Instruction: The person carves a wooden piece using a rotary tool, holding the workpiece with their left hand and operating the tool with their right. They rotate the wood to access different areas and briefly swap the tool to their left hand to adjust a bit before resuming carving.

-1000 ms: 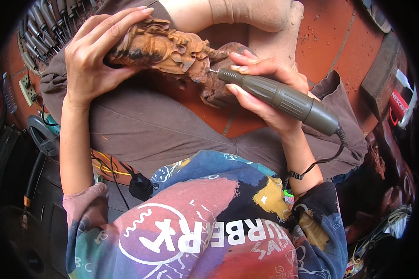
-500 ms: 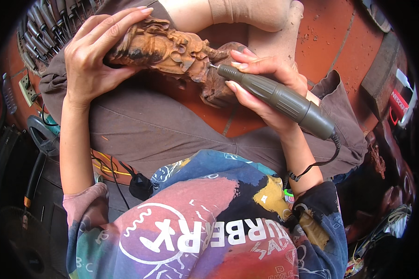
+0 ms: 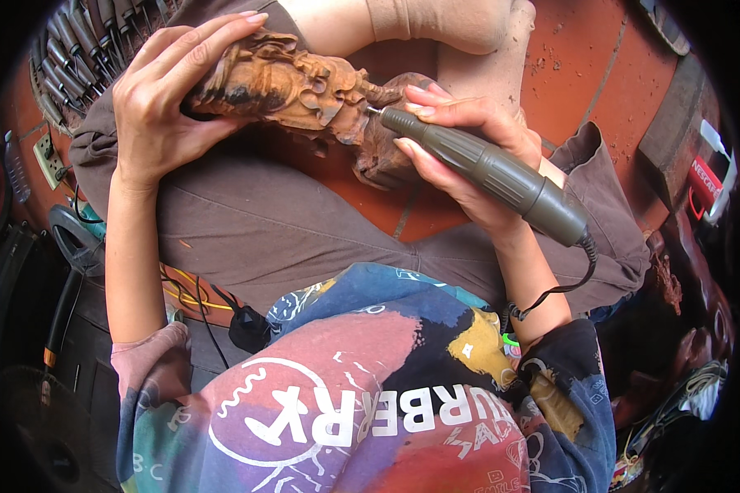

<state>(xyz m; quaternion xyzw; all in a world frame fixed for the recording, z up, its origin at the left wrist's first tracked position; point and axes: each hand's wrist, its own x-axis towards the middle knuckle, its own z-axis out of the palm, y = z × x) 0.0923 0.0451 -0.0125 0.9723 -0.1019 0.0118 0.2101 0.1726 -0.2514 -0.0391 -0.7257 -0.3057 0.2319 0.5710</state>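
A brown wood carving (image 3: 292, 90) with curled, knotted relief lies slanted above my lap. Around its upper left end my left hand (image 3: 168, 94) is closed, thumb below and fingers on top. My right hand (image 3: 477, 152) grips a dark olive rotary carving tool (image 3: 497, 177) like a pen. The tool's thin metal bit (image 3: 374, 110) meets the carving near its right part, beside a rounded, darker section (image 3: 386, 156). From the tool's rear end a coiled black cord (image 3: 580, 271) runs down past my right forearm.
Many slim hand chisels (image 3: 78, 49) lie bundled at the upper left. A power outlet block (image 3: 51, 160) sits at the left, near a plastic bottle (image 3: 16, 168). Wood dust speckles the red tiles (image 3: 575, 57). At the right are a dark wooden block (image 3: 674, 131) and a red mug (image 3: 705, 181).
The rotary tool and my right hand have shifted very slightly left and up along the carving. My left hand and the carving stay nearly still.
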